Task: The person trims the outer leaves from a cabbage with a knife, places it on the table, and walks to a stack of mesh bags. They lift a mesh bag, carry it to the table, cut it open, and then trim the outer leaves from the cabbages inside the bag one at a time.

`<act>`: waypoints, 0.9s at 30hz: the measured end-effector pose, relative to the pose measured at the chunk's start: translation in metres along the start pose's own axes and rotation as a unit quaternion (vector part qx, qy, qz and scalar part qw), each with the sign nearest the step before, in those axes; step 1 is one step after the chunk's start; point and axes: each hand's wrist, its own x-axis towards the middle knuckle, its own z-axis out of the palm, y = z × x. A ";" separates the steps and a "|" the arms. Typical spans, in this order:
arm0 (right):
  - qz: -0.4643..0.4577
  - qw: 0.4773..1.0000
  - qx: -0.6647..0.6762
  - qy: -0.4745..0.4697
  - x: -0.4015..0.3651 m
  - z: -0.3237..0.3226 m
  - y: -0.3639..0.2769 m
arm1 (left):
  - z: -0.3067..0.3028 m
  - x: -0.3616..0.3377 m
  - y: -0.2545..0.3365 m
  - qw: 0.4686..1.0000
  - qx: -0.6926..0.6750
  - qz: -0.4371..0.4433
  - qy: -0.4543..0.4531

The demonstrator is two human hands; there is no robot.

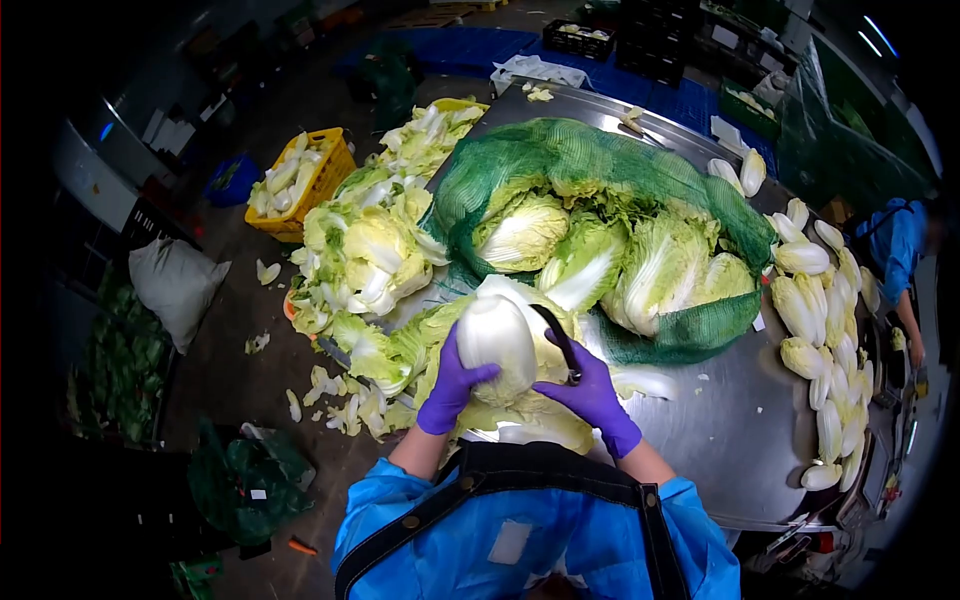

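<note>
My left hand (452, 385), in a purple glove, is closed round the left side of a cabbage (496, 345) with its white base up. On the other side, my right hand (590, 390), also gloved in purple, holds a dark curved knife (556, 338), its thumb close to the cabbage. Loose outer leaves (545, 425) lie under and around the cabbage. Just beyond, a green net bag (620, 150) lies open with several whole cabbages (665, 265) inside.
Trimmed cabbages (830, 350) line the right side of the metal table (720, 430). Leaves are heaped (375, 255) at the left. A yellow crate (325, 180) stands on the floor. At the far right is another person (890, 250) in blue.
</note>
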 end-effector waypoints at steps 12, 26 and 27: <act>0.053 0.996 -0.044 -0.060 0.009 -0.010 0.003 | 0.020 -0.005 0.011 0.959 0.233 0.026 -0.157; 0.131 0.989 -0.031 -0.059 0.012 -0.018 -0.010 | -0.005 0.000 -0.005 0.980 0.124 0.002 -0.157; 0.111 0.993 -0.008 -0.039 0.010 -0.018 -0.013 | -0.008 0.001 -0.006 0.988 0.096 -0.008 -0.119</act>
